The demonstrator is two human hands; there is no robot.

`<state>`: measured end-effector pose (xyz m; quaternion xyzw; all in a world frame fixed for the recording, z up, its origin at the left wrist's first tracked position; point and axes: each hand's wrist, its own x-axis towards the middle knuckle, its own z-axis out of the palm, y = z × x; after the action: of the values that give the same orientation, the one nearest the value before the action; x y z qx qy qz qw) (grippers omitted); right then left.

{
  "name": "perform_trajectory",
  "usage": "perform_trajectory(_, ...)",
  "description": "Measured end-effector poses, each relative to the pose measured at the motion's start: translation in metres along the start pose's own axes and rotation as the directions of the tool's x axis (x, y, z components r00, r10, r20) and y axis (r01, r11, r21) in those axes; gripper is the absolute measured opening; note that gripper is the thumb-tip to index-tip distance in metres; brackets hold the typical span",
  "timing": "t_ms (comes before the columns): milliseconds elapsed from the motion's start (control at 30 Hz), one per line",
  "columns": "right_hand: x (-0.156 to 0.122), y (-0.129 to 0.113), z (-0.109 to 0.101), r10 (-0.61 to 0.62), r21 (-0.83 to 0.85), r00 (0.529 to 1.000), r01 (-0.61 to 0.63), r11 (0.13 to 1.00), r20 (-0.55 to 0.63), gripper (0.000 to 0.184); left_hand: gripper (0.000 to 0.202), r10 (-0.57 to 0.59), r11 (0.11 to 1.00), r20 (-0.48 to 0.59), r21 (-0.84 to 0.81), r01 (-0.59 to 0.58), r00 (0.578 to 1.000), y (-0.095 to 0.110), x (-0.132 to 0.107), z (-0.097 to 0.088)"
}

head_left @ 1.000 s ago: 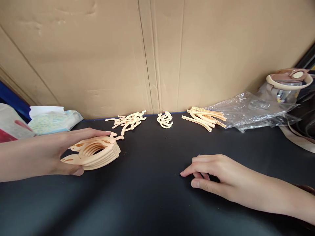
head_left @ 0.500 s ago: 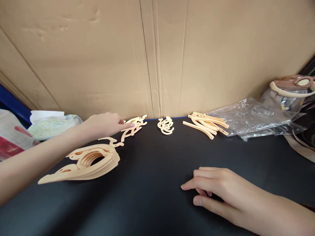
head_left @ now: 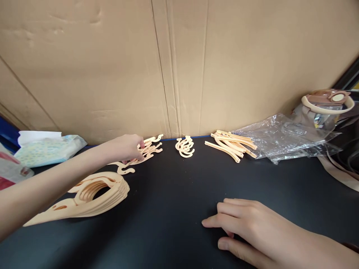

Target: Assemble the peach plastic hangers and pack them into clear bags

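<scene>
My left hand (head_left: 126, 147) reaches to the back of the black table (head_left: 174, 194), its fingers curled down onto a pile of thin curvy wooden pieces (head_left: 148, 149). Whether it holds one I cannot make out. A stack of larger ring-shaped wooden pieces (head_left: 92, 194) lies under my left forearm, untouched. My right hand (head_left: 241, 228) rests on the table at the front right, fingers loosely bent and apart, with nothing in it.
A small heap of hook-shaped wooden pieces (head_left: 185, 146) and a bundle of long curved strips (head_left: 231, 144) lie along the cardboard wall (head_left: 179, 63). Clear plastic wrap (head_left: 283, 136) and a lidded bottle (head_left: 327, 102) sit at the right. A tissue pack (head_left: 45, 149) is at the left.
My left hand let go of the ring-shaped stack, reached back to the curvy pieces and has curled its fingers onto them. My right hand stayed put on the table.
</scene>
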<state>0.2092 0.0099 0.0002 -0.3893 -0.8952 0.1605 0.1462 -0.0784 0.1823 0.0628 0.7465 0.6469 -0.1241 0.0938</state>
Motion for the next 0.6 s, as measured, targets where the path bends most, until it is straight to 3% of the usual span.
perform_trajectory(133,0.001,0.000,-0.004,0.018,0.045,0.997,-0.022,0.999,0.078,0.026,0.059,0.010,0.999,-0.051,-0.032,-0.012,0.999,-0.005,-0.010,-0.005)
perform_trajectory(333,-0.002,0.001,-0.004,0.056,0.106,0.991,-0.069,0.992,0.121,0.026,0.030,0.076,0.995,-0.131,-0.062,-0.084,0.989,-0.012,-0.030,-0.020)
perform_trajectory(467,-0.004,0.002,-0.001,0.034,0.078,0.993,-0.042,0.996,0.109,0.026,0.027,0.195,0.951,-0.008,-0.243,-0.191,0.981,0.006,-0.057,-0.011)
perform_trajectory(533,-0.004,0.002,-0.001,0.002,0.021,0.996,-0.003,1.000,0.084,0.024,0.027,0.271,0.870,0.112,-0.453,-0.193,0.956,0.022,-0.071,0.006)
perform_trajectory(600,-0.004,0.005,-0.004,-0.053,-0.106,0.998,0.058,0.993,0.044,0.015,0.031,0.292,0.839,0.166,-0.517,-0.169,0.942,0.038,-0.082,0.027)
